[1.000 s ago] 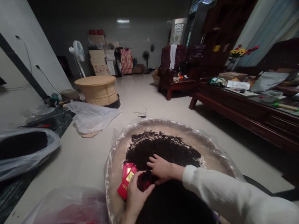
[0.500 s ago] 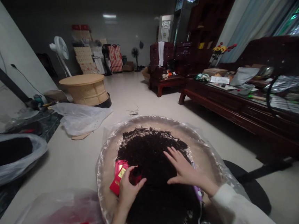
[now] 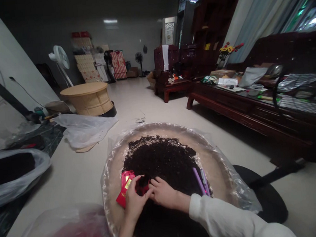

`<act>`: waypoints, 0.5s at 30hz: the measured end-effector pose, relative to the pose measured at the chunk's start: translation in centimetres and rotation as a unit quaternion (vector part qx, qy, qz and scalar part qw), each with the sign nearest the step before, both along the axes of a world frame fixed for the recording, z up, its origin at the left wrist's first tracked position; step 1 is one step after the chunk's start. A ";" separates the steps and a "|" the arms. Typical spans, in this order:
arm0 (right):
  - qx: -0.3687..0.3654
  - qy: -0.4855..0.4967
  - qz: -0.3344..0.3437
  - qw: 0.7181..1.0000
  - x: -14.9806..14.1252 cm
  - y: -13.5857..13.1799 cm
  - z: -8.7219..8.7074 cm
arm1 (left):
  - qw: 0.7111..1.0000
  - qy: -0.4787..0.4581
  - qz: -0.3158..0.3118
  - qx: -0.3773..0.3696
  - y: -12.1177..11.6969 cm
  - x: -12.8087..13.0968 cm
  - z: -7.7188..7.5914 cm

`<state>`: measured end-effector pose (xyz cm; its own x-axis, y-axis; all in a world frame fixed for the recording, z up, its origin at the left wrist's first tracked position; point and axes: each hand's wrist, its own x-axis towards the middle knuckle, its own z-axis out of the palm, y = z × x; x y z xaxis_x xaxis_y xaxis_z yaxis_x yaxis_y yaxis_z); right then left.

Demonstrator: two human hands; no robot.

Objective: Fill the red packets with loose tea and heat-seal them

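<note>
My left hand is curled around a small red packet, its mouth upward and dark inside. My right hand has its fingers closed on the packet's right edge, against the left thumb; the fingertips are partly hidden. Both hands are above a heap of dark, dry, tea-like leaves in a wide round tray lined with clear plastic. Left of my left hand, flat red packets with gold labels lie overlapping. A purple two-armed tool like a hair straightener rests at the heap's right side, partly behind my right sleeve.
At lower left, a clear plastic bag holds more red packets. Another plastic-lined container of dark material stands at far left. A black stand base is right of the tray. A long dark wooden table carries clutter.
My right hand has moved left from over the leaves to the red packet, and its spread fingers have closed. The purple tool shows more fully. My left hand keeps its hold.
</note>
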<state>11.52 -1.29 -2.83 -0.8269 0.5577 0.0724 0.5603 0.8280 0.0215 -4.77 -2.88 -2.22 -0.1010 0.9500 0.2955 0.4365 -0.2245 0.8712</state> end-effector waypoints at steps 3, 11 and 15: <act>-0.016 0.036 -0.009 0.999 0.1 0.2 -0.1 | 1.000 0.004 -0.018 0.012 0.1 0.5 0.2; -0.098 0.392 -0.209 0.891 4.8 2.2 3.8 | 0.999 0.037 -0.025 0.017 0.2 2.0 0.3; -0.099 0.501 -0.304 0.804 5.9 2.3 4.0 | 0.998 0.041 -0.029 0.023 0.6 3.5 0.5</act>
<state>17.42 1.04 1.16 0.0217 0.9196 0.3922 0.5172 0.3254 -0.7916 -1.32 -2.26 -1.71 -0.0191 0.9386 0.3444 0.4911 -0.2913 0.8210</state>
